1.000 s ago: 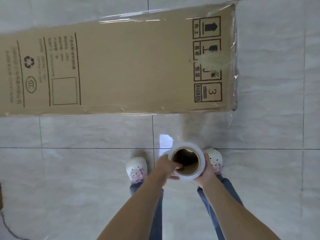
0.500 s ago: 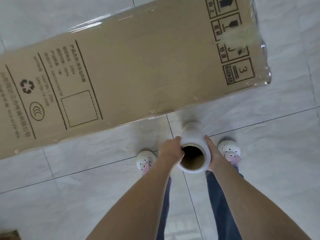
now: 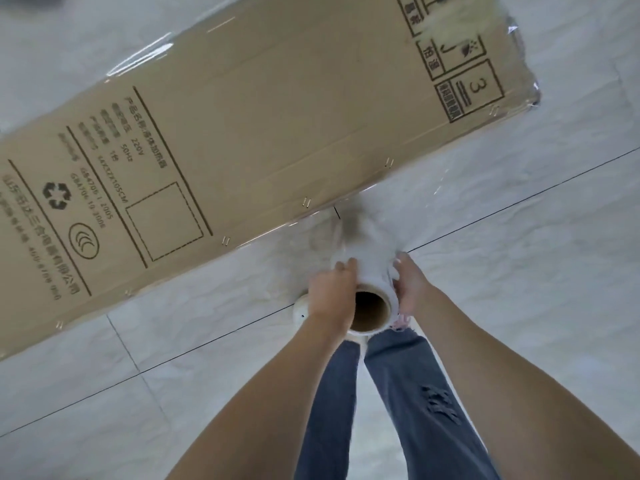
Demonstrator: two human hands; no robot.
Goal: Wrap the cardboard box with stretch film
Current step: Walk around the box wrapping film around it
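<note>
A long flat cardboard box with black printed symbols lies on the tiled floor, running from lower left to upper right. Clear film shines along its far edge and covers its right end. I hold a roll of stretch film upright in front of me, its brown core opening facing the camera. My left hand grips the roll's left side. My right hand grips its right side. A sheet of film stretches from the roll to the box's near edge.
The floor is pale marble-look tile with dark grout lines. My legs in blue jeans and a white shoe are under the roll. Open floor lies to the right and near left of me.
The box now looks more tilted and closer as my view turned. My hands with the roll rose in the view and moved nearer the box's near edge.
</note>
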